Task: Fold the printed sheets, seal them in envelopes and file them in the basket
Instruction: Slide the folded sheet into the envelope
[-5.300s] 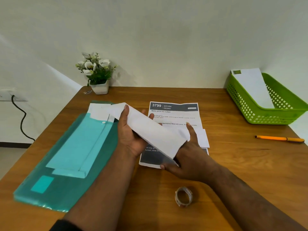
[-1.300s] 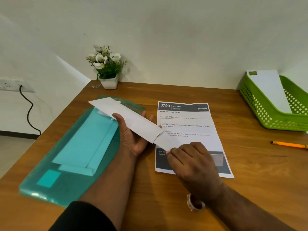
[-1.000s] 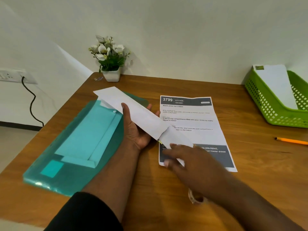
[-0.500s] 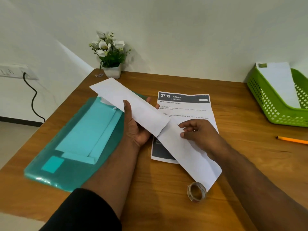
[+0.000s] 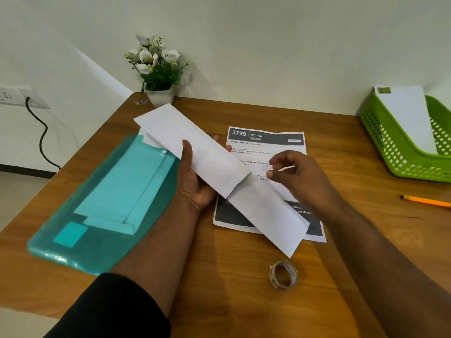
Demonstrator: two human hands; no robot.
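The left hand [image 5: 195, 181] cradles a long white envelope [image 5: 195, 152] from beneath, thumb over its near edge, fingers curled under. A folded sheet [image 5: 268, 215] sticks halfway out of the envelope's open end, slanting toward the tape roll [image 5: 283, 274]. The right hand [image 5: 296, 176] hovers above the sheet with fingers loosely curled, gripping nothing visible. Beneath lies a printed sheet [image 5: 266, 140] flat on the desk [image 5: 231, 301]. The green basket [image 5: 390, 152] at far right holds another envelope [image 5: 407, 115].
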